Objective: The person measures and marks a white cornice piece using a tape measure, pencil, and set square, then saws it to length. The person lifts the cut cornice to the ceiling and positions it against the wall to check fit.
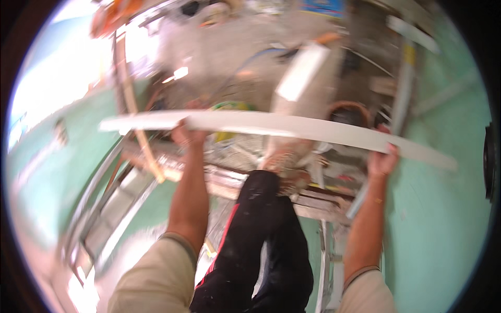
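Green walls (438, 219), grey-brown floor (214, 47), bright light (57, 57) upper left

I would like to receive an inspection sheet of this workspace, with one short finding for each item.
Surface: boards of a platform below the strip; details blurred.
Job's things: one long white strip, held crosswise, its ends reaching past both hands.
Clutter: a flat white panel, a round container with a reddish rim, and small items too blurred to name.
Hands: left hand and right hand both grip the strip, each inward from an end.
Cables: a thin blue line; cable or hose, cannot tell.
Surroundings: pale green wall at right, strong light at upper left.
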`<state>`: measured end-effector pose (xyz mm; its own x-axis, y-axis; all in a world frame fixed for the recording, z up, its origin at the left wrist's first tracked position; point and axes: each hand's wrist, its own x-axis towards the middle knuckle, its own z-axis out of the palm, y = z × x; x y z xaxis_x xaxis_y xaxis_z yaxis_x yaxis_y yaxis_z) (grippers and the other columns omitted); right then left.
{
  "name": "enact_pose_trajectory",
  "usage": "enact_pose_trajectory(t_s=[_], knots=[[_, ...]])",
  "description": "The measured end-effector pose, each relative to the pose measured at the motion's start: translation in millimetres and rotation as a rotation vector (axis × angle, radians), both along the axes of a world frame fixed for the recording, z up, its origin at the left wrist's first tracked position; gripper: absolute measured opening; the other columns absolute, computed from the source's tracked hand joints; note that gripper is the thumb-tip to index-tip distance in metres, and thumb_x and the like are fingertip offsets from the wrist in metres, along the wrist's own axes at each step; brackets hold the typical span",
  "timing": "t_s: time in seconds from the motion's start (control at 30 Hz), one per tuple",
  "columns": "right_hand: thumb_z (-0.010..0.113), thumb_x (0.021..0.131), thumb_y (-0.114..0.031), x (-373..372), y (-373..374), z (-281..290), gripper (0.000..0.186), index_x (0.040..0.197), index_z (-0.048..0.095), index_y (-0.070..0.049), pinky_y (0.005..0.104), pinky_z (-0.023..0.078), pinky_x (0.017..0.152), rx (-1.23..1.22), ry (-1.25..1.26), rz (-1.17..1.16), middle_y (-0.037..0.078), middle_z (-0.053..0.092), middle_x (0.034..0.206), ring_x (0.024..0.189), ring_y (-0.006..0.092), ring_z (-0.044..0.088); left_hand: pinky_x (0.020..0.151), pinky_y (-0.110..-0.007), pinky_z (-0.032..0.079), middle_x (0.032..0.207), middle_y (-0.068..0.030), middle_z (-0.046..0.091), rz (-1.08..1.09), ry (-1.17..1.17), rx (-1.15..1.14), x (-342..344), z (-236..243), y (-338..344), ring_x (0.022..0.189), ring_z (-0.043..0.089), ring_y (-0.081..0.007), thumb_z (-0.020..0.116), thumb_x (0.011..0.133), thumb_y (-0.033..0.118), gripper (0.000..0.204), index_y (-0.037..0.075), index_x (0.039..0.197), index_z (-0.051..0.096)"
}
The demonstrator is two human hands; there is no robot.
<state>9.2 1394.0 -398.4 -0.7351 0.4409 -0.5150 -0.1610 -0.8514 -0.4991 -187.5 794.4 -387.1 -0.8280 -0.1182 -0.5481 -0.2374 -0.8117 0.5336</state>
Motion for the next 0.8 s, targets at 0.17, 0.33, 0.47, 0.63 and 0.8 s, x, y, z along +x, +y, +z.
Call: enact_pose_trajectory(t_s=[0.17,0.33,0.47,0.63,0.8], knots=[[0.057,0.084,-0.007,-12,-43,154,0.064,0.144,0.040,0.004,0.0617,0.041,0.117,0.043,-0.184,-0.293,0.020,0.054,0.142,0.132,0.0395,0.055,0.125,-0.064,0.019,0.155,-0.0172,0.048,-0.021,0.000,0.227,-4,115,-19,0.142,0.043,-0.0415,0.061,0.087,0.016,0.070,-0.001,0.152,0.041],[0.057,0.086,-0.014,6,-58,311,0.071,0.150,0.032,0.001,0.0598,0.042,0.115,0.138,-0.225,-0.400,0.019,0.049,0.145,0.134,0.0399,0.053,0.128,-0.056,0.026,0.161,-0.0224,0.038,0.012,0.060,0.064,-39,246,24,0.151,0.035,-0.0344,0.048,0.096,0.013,0.069,-0.008,0.157,0.023],[0.059,0.086,-0.017,41,-62,425,0.075,0.154,0.028,-0.006,0.0590,0.044,0.113,0.192,-0.193,-0.501,0.018,0.049,0.146,0.133,0.0407,0.054,0.127,-0.055,0.027,0.161,-0.0206,0.038,-0.131,0.128,0.140,-68,335,45,0.150,0.037,-0.0327,0.050,0.099,0.014,0.070,-0.006,0.159,0.019],[0.060,0.090,-0.021,80,-72,551,0.067,0.150,0.035,-0.005,0.0543,0.043,0.116,0.266,-0.162,-0.616,0.018,0.051,0.147,0.135,0.0394,0.054,0.127,-0.055,0.025,0.163,-0.0184,0.037,-0.140,0.174,0.071,-89,479,111,0.152,0.035,-0.0310,0.050,0.102,0.018,0.070,-0.003,0.160,0.018],[0.059,0.092,-0.027,115,-65,651,0.069,0.152,0.034,-0.005,0.0518,0.048,0.110,0.434,-0.168,-0.782,0.019,0.050,0.149,0.131,0.0395,0.057,0.128,-0.051,0.023,0.166,-0.0203,0.032,-0.258,0.291,-0.004,-104,560,185,0.154,0.031,-0.0299,0.047,0.107,0.024,0.067,-0.002,0.161,0.017]])
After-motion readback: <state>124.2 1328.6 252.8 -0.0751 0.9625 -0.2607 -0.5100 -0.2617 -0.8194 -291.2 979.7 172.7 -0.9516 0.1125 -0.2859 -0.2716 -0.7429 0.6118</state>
